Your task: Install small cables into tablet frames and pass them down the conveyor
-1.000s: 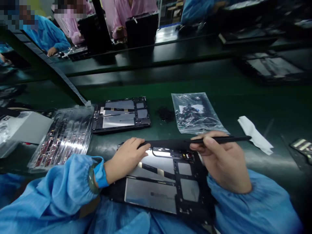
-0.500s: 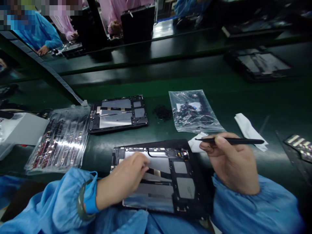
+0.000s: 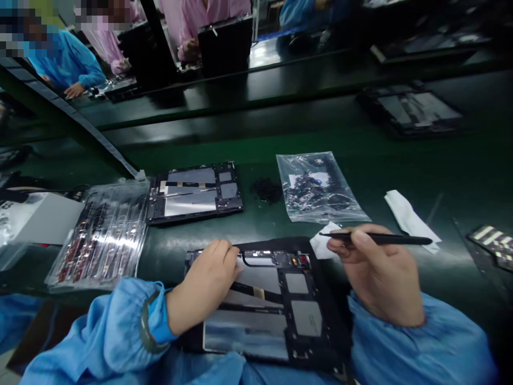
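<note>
An opened tablet-like device (image 3: 306, 318) lies on black material in front of me, with silver panels, dark flat cables and a circuit strip along its far edge. Over the device's far left part is my left hand (image 3: 210, 280), its fingers bent down and pressed together; whatever is at the fingertips is hidden. My right hand (image 3: 379, 267) grips a slim black pointed tool (image 3: 393, 239) between thumb and fingers, above and right of the device. The tool's tip points left, over a white cloth piece (image 3: 324, 247).
Behind lie a second opened device (image 3: 192, 200), small black parts (image 3: 266, 190) and a clear bag (image 3: 315, 187). Clear trays (image 3: 104, 235) and a white box (image 3: 44, 216) stand left. Another cloth (image 3: 406, 214) lies right. People in blue (image 3: 66, 61) and pink sit beyond.
My left hand has moved up and slightly left toward the device's far edge. My right hand still holds the tool, slightly lower in view.
</note>
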`<state>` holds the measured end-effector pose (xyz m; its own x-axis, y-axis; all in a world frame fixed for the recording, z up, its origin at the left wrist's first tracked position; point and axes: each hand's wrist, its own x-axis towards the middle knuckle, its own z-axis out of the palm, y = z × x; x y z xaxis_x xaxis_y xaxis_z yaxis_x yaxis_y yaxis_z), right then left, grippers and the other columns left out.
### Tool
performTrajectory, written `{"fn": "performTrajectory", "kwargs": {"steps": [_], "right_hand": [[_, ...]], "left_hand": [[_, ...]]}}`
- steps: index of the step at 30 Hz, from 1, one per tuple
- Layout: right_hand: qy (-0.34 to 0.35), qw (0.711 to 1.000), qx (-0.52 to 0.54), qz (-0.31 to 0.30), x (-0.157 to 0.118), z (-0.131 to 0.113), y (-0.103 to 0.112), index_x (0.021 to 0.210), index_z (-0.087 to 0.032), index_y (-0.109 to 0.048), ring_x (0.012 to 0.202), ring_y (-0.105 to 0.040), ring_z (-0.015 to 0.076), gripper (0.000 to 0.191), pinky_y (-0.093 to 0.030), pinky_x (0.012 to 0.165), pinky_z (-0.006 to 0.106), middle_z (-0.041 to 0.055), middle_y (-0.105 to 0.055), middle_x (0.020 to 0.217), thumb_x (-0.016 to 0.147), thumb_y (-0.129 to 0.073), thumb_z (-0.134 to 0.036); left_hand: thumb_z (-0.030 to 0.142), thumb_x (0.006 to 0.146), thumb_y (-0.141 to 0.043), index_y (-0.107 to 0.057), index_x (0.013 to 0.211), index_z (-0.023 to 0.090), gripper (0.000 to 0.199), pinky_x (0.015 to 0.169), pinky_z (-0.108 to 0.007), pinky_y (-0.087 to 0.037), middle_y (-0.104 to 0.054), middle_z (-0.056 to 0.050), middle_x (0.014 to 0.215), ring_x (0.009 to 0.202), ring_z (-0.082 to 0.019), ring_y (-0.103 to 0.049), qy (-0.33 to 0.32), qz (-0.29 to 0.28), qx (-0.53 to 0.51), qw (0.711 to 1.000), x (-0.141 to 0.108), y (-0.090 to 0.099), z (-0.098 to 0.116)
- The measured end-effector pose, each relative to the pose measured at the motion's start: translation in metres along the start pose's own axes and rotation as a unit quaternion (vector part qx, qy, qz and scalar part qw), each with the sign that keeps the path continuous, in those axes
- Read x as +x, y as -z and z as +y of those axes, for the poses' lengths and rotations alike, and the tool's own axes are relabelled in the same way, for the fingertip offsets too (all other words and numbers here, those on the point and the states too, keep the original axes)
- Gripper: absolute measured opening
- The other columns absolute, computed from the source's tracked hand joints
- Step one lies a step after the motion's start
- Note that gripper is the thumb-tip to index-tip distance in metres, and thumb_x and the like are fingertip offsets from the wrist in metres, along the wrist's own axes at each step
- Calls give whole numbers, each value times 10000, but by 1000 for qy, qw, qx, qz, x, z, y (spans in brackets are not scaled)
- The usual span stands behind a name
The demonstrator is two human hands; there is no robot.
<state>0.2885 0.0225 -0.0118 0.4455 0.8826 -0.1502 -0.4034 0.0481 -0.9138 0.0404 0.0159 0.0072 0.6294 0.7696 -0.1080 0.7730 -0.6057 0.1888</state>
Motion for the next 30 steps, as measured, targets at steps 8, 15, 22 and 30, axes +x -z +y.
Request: {"fn": "performTrajectory", "kwargs": {"steps": [8, 15, 22, 30], "right_hand": [[-1, 1000, 14, 6, 1, -2, -1, 616, -200, -667, 479, -647, 132, 290, -563, 529, 174, 14, -678, 585, 474, -878, -340], [0, 1000, 12, 4, 1, 0, 1, 630, -205, -667, 491, -653, 134, 268, -565, 534, 184, 13, -691, 613, 505, -866, -334], [16, 1000, 8, 4, 2, -2, 2, 645, -213, -651, 500, -653, 122, 280, -563, 533, 188, -17, -684, 603, 527, -857, -361], [28, 1000, 6, -12, 4, 0, 4, 700, -232, -636, 510, -658, 126, 269, -570, 533, 207, -36, -690, 631, 581, -837, -367]], "left_hand": [[268, 879, -548, -530, 1047, 146, 209, 836, -417, -450, -590, -109, 1045, 986, -256, -535, 24, 62, -30, 997, 3, 9, -12], [224, 903, -477, -527, 1023, 135, 158, 790, -425, -464, -552, -127, 1013, 943, -280, -516, 59, 47, 81, 994, 7, -13, -3], [244, 886, -509, -531, 910, 136, 113, 771, -415, -475, -523, -113, 951, 883, -266, -490, 53, 38, 78, 995, 14, -7, -2], [272, 855, -570, -523, 999, 154, 192, 818, -413, -474, -527, -89, 1008, 910, -233, -530, 69, -25, -59, 996, 15, 14, -9]]}}
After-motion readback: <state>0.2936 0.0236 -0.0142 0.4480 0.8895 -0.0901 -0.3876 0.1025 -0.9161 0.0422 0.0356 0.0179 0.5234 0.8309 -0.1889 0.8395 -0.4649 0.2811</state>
